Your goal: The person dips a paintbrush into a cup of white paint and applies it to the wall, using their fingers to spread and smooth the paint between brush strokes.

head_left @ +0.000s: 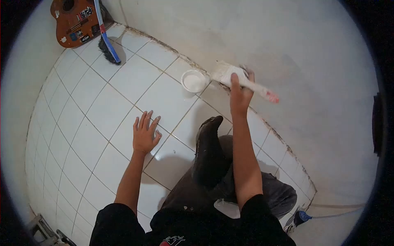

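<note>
My right hand (241,88) is closed around a wide paintbrush (256,87), its handle tipped with pinkish red and pointing to the right. The brush's pale, paint-coated bristles (221,73) are at the lower part of the wall, near the floor edge. Just left of them stands a small white tub (193,81) holding white paint. My left hand (145,132) rests on the floor tiles with its fingers spread, holding nothing.
White tiles (119,94) cover the floor up to the pale wall (295,53). A stickered guitar (76,22) leans in the far left corner beside a blue broom (110,47). My dark-socked foot (210,139) lies between my arms. A blue-ended cord (303,217) is at lower right.
</note>
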Tool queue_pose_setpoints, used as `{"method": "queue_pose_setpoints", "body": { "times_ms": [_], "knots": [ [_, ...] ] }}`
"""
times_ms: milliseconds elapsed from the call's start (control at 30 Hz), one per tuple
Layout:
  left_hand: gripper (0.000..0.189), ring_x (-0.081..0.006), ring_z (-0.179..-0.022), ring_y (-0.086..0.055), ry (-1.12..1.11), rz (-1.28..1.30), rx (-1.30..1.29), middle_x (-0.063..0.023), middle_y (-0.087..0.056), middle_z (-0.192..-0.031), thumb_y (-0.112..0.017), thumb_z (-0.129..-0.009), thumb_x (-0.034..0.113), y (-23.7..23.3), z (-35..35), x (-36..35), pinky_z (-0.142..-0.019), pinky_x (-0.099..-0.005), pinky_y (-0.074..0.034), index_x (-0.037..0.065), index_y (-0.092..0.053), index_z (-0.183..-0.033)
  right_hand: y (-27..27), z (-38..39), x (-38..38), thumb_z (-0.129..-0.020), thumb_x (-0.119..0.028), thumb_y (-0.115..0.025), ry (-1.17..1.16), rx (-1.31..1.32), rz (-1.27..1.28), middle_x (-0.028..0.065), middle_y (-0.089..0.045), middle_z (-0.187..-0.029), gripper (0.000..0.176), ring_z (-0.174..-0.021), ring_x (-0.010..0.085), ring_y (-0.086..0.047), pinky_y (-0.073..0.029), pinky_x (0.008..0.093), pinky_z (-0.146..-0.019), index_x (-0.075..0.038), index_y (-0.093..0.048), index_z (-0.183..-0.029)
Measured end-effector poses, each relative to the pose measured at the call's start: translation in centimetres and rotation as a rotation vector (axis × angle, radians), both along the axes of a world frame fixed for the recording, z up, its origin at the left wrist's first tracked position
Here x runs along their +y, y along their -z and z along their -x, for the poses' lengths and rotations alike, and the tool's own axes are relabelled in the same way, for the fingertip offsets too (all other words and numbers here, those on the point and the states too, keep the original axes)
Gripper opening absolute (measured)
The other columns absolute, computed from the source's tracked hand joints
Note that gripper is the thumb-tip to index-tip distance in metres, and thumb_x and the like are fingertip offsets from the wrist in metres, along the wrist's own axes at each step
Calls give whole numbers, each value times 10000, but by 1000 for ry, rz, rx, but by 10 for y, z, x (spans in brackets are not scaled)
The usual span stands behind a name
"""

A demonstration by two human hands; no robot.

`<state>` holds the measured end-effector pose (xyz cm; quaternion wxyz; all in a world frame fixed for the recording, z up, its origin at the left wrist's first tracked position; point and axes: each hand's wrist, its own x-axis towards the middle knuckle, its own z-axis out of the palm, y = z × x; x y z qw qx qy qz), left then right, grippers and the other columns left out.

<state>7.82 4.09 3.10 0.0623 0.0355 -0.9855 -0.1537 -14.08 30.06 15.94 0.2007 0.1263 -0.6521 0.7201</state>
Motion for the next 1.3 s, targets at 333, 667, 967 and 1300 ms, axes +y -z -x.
{"method": "queue_pose_setpoints", "body": {
  "times_ms": [333, 667, 967, 1300],
  "knots": [
    [602, -307, -1518, -333, 5, 18, 30, -100, -432, -1582, -610, -856, 247, 2, 2, -2, -1242, -561, -223, 226, -559, -1455, -4, 10, -54, -1016, -217, -645, 25, -39, -311, 92, -707, -967, 374, -855, 154, -646, -525, 316, -785, 76, -642, -1249],
    [594, -319, -1520, -330, 7, 10, 11, -105, -426, -1590, -598, -861, 253, 0, 2, 0, -1241, -577, -214, 228, -564, -1453, 24, 14, -60, -992, -298, -627, -59, -96, -568, 243, -700, -874, 377, -827, 383, -706, -545, 455, -768, 58, -693, -1096],
    [619, -324, -1540, -295, 14, -8, -24, -126, -388, -1614, -586, -856, 241, -2, 3, 0, -1255, -585, -183, 189, -545, -1471, 23, 17, -65, -992, -334, -603, -104, -171, -793, 242, -667, -821, 359, -790, 432, -667, -522, 527, -734, 16, -630, -913],
    [587, -318, -1512, -343, 12, 2, 19, -108, -422, -1596, -598, -865, 253, 0, 2, -1, -1236, -567, -220, 215, -573, -1450, 23, 17, -63, -990, -284, -638, -77, -177, -795, 200, -674, -796, 352, -735, 326, -666, -528, 435, -714, 56, -675, -1072]
  ]
}}
